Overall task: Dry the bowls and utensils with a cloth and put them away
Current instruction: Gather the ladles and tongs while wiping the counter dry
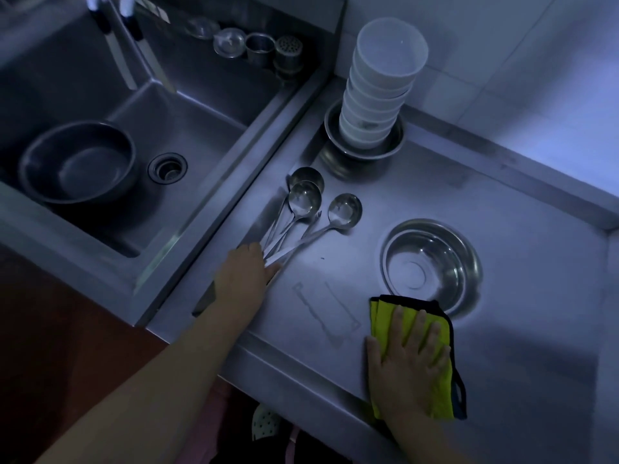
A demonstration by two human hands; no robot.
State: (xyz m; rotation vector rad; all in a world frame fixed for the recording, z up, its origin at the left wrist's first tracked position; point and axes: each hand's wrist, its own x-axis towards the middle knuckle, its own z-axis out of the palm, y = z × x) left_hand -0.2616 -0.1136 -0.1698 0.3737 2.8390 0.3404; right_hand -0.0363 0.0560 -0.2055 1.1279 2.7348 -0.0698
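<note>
Three steel spoons [303, 200] lie fanned on the steel counter [522, 329], bowls pointing away from me. My left hand [243, 279] covers their handle ends with its fingers curled around them. A single steel bowl [432, 262] sits upright to the right of the spoons. My right hand [407, 360] lies flat, fingers spread, on a folded yellow cloth [385, 316] with a dark edge, just in front of that bowl. At the back, a tall stack of white bowls [378, 92] stands inside nested steel bowls [335, 155].
A sink [187, 135] on the left holds a large dark steel bowl [78, 162] beside the drain [167, 169]. Small cups and a strainer [258, 48] line the ledge behind it. A raised rim and a tiled wall [502, 61] border the counter at the back right.
</note>
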